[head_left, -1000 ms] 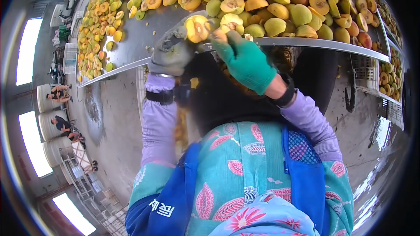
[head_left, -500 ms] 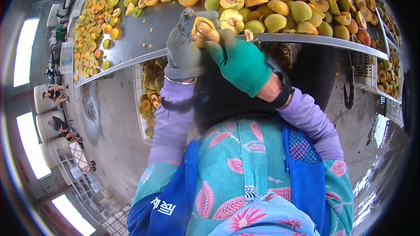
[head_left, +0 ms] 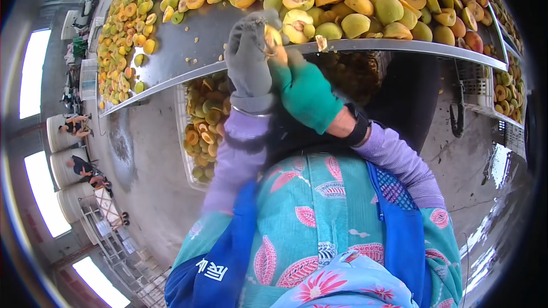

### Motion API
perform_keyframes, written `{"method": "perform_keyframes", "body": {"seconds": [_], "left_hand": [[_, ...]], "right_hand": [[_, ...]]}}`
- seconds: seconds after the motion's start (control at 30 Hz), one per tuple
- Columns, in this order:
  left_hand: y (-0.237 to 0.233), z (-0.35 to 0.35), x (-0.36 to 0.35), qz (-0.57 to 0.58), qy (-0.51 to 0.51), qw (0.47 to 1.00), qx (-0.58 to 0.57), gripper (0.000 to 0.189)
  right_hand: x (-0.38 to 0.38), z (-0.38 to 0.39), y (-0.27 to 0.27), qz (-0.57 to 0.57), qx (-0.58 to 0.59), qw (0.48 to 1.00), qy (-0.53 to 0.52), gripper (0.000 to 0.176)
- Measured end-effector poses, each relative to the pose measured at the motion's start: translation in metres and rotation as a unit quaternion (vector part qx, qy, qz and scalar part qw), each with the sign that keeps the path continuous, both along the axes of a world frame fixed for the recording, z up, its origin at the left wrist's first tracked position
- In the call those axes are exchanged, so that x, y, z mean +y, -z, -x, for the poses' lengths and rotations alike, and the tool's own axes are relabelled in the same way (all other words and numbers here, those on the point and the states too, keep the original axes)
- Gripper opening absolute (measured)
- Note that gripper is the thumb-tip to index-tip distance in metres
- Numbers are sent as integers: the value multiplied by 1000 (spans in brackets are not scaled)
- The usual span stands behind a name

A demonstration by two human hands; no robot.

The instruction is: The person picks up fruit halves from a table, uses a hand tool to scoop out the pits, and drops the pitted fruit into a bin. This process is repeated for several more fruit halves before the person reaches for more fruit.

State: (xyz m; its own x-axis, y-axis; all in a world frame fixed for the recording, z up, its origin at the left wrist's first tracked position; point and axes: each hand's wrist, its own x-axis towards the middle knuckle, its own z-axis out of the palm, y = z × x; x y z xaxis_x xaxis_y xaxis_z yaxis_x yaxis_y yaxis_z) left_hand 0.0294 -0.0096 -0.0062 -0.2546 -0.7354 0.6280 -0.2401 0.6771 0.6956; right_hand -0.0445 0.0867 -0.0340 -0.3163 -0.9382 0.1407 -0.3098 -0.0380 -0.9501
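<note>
My left hand (head_left: 249, 63), in a grey glove, is closed around a yellow-orange peach half (head_left: 273, 36) above the front edge of the metal table. My right hand (head_left: 311, 96), in a green glove with bare fingertips, is pinched against that peach half. Motion blur smears its fingertips, and the thin looped metal tool seen there a moment ago is hidden now. Just beyond the hands lies a pile of cut peaches (head_left: 354, 5), several with the hollow facing up. A small scrap of peach (head_left: 321, 43) sits on the table rim.
The metal table (head_left: 188, 43) has a raised front rim and more halves at the left. Below it stand a white crate (head_left: 184, 137) of peach halves and, at the right, another crate (head_left: 476, 88). People (head_left: 80, 165) sit near large pale tubs (head_left: 64, 162) far left.
My left hand has turned and shifted slightly right, tilting the peach half so its cut face no longer faces me. My right hand has moved a little left and down.
</note>
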Motion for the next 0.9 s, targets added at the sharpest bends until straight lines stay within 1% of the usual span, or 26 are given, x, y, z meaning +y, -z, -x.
{"method": "perform_keyframes", "body": {"seconds": [0.03, 0.07, 0.1, 0.13, 0.17, 0.2, 0.23, 0.27, 0.3, 0.33, 0.37, 0.4, 0.43, 0.47, 0.5, 0.53, 0.57, 0.63, 0.73, 0.8, 0.87, 0.9], "left_hand": [[-3, -2, 9, -223, 15, 970, 93, 21], [-5, -4, 15, -434, 26, 882, 182, 20], [-14, -2, 14, -456, 29, 878, 146, 22], [-9, -8, 4, -305, 54, 951, 4, 25], [-1, -15, -12, -139, 77, 977, -139, 29], [-3, -15, -20, 36, 98, 956, -276, 32], [-9, -16, -21, -96, 133, 949, -270, 28], [-15, -10, -22, -222, 118, 942, -224, 23], [-19, -3, -24, -344, 100, 917, -175, 19], [-20, 1, -25, -462, 80, 874, -125, 17], [-10, 0, -29, -301, 60, 927, -214, 17], [5, -1, -35, -130, 41, 946, -295, 18], [16, -2, -42, 50, 22, 931, -361, 19], [10, 1, -40, -57, 42, 944, -324, 21], [2, 2, -32, -167, 61, 943, -282, 23], [-3, 2, -33, -179, 92, 940, -276, 25], [-7, 2, -33, -192, 123, 935, -271, 26], [-9, -2, -44, -22, 209, 917, -338, 30], [-20, -4, -34, -93, 245, 937, -232, 22], [-18, -6, -8, -217, 181, 957, -67, 29], [-12, -20, 12, -202, 101, 972, -62, 31], [-8, -31, 22, -195, 54, 978, -54, 33]], "right_hand": [[2, -5, 0, 8, -3, 1000, 12, 27], [1, -4, 3, 8, -33, 999, -15, 29], [-4, 0, 7, 6, -60, 997, -42, 31], [-5, 2, 9, 5, -86, 994, -70, 32], [-4, 5, 3, -62, -156, 981, -101, 35], [-6, 12, -12, -126, -224, 958, -129, 38], [-7, 20, -28, -188, -288, 926, -153, 42], [-8, 25, -37, -247, -351, 886, -175, 45], [-4, 19, -41, -201, -379, 891, -149, 45], [-10, 14, -28, -129, -343, 923, -119, 45], [-18, 3, -2, -58, -309, 946, -86, 44], [-16, 1, -6, -78, -346, 931, -83, 44], [-15, 0, -10, -98, -383, 915, -78, 44], [-16, 5, -16, -134, -440, 881, -114, 42], [-15, 9, -20, -173, -494, 839, -148, 40], [-14, 12, -22, -211, -543, 792, -184, 38], [-14, 14, -25, -212, -550, 784, -192, 38], [-12, 15, -27, -215, -567, 767, -207, 38], [-8, 19, -29, -166, -732, 614, -246, 40], [-8, 21, -29, -151, -765, 547, -303, 39], [-4, 21, -27, -144, -791, 477, -355, 38], [-2, 21, -31, -145, -783, 467, -385, 39]]}}
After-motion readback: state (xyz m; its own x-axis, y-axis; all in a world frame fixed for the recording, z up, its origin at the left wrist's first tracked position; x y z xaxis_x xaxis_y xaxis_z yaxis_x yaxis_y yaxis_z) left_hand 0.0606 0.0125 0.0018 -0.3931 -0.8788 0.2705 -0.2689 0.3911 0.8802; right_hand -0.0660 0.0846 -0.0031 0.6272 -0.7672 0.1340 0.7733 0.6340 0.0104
